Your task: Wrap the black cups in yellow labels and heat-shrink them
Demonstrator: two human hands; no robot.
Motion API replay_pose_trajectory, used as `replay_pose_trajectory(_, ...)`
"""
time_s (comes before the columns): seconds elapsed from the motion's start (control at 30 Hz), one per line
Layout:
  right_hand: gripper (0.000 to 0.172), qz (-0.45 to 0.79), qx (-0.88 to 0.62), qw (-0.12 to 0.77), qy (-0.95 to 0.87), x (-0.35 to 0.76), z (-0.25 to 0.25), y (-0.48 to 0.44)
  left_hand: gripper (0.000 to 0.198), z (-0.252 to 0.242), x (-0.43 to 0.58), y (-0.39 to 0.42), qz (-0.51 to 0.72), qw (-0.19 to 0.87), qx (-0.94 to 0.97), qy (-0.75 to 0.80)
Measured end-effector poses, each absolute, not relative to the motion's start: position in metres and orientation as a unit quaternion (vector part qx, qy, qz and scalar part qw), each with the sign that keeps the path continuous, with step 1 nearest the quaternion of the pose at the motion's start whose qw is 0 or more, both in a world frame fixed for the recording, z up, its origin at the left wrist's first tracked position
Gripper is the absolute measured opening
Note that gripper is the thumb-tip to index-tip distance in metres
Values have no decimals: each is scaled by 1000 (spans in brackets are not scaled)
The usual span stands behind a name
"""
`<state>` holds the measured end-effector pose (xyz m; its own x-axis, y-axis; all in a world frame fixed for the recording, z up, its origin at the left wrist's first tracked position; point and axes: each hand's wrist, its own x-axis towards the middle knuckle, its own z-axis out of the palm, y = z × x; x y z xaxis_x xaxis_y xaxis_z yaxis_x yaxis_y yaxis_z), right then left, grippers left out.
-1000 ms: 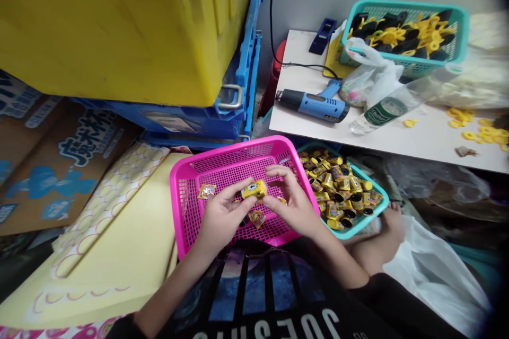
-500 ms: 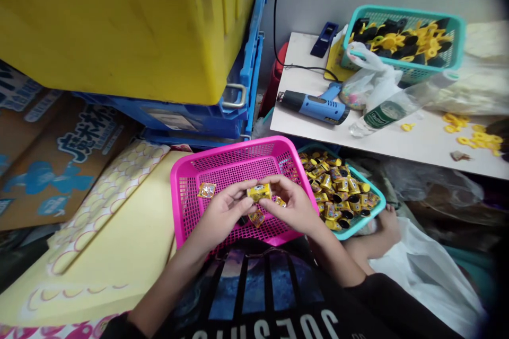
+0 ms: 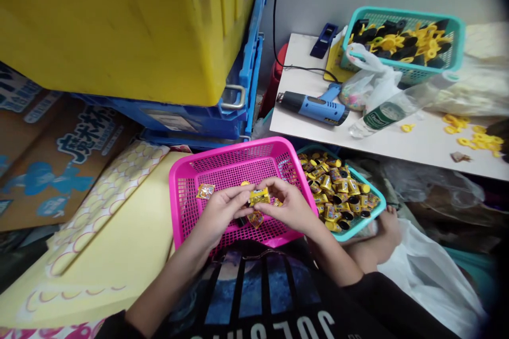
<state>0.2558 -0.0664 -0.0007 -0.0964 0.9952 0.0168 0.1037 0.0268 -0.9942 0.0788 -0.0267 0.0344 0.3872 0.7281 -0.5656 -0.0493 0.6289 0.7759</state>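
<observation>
Between both hands, above the pink basket (image 3: 292, 144), is a small yellow printed cylinder (image 3: 259, 197), lying roughly sideways. My right hand (image 3: 292, 205) grips it with thumb and fingers around its right part. My left hand (image 3: 217, 214) pinches at its left end, fingers closed. A small yellow piece (image 3: 245, 184) shows just above my left fingertips; I cannot tell whether it is held. Inside the basket lie a printed wrapper (image 3: 205, 191) at the left and another printed wrapper (image 3: 255, 219) below my hands, beside a dark piece (image 3: 240, 221) partly hidden by my left hand.
A teal basket (image 3: 376, 213) full of similar yellow cylinders stands at the right. On the white table (image 3: 302, 58) are a blue heat gun (image 3: 316, 107), a plastic bottle (image 3: 384, 116), and a teal basket (image 3: 403, 70) of black and yellow parts. Stacked yellow (image 3: 131, 26) and blue crates (image 3: 194, 119) rise ahead.
The cylinder has turned slightly in my fingers. My left fingers have shifted a little, and a small yellow piece now shows above them.
</observation>
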Motion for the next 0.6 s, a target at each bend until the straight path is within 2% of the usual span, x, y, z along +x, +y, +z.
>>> replay_pose_trajectory(0.17, 25, 435, -534, 416, -594, 260, -1, -67, 42, 28, 89, -24, 246, 751, 372, 487)
replay_pose_trajectory(0.3, 21, 386, -527, 407, -638, 266, -7, -68, 39, 22, 101, -26, 238, 743, 386, 492)
replay_pose_trajectory(0.5, 32, 521, -484, 474, -519, 281, -18, -69, 31, 27, 102, -27, 242, 791, 287, 483)
replay_pose_trajectory(0.6, 31, 500, -443, 498, -553, 285, -13, -68, 29, 26, 98, -27, 260, 801, 253, 477)
